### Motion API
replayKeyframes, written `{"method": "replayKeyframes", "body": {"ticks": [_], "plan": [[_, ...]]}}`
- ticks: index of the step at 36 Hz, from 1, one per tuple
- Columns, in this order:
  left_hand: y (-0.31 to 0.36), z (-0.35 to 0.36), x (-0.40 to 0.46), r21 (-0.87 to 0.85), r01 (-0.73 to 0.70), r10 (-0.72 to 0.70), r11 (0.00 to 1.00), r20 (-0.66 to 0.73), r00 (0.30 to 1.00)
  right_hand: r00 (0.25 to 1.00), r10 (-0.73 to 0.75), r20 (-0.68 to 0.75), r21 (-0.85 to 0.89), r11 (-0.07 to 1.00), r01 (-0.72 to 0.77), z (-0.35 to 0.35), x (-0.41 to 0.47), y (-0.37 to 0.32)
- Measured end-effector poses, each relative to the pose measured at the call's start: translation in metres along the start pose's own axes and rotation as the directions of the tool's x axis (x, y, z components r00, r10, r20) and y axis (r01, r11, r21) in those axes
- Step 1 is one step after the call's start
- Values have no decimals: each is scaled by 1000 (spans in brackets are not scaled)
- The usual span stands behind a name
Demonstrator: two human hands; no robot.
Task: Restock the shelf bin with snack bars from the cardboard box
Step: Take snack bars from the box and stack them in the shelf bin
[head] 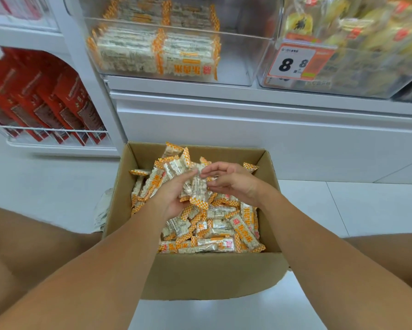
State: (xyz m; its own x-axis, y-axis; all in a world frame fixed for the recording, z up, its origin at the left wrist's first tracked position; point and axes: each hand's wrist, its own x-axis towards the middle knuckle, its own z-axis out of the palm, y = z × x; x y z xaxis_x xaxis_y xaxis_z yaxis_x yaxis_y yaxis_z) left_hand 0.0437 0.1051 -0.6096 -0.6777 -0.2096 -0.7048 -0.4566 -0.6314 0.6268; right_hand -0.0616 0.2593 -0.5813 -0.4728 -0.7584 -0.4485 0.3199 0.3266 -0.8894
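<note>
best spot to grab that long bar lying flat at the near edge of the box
Take the long bar across its middle, from above. It lies flat and crosswise on the pile in the cardboard box, long sides exposed, and the crimped orange ends look too flimsy to hold.

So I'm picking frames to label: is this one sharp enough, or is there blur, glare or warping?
Head view: the cardboard box, its snack bars and both hands are fairly sharp; the shelf bin and the price tag above are motion-blurred; lighting is even and soft, with no harsh glare; the wide lens bows the shelf edges near the borders.
</note>
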Motion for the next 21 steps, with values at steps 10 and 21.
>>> {"method": "replayKeyframes", "body": {"ticks": [10, 21], "plan": [[-6, -4, 5, 125, 71, -58, 990, -104, 993, 768, -203, -608, -468, 872, -139, -20, 21, 28], [-4, -12, -1, 239, 64, -35, 969, -125, 992, 853, -35, -521, -828, 262, -496, -26, 30, 60]]}}
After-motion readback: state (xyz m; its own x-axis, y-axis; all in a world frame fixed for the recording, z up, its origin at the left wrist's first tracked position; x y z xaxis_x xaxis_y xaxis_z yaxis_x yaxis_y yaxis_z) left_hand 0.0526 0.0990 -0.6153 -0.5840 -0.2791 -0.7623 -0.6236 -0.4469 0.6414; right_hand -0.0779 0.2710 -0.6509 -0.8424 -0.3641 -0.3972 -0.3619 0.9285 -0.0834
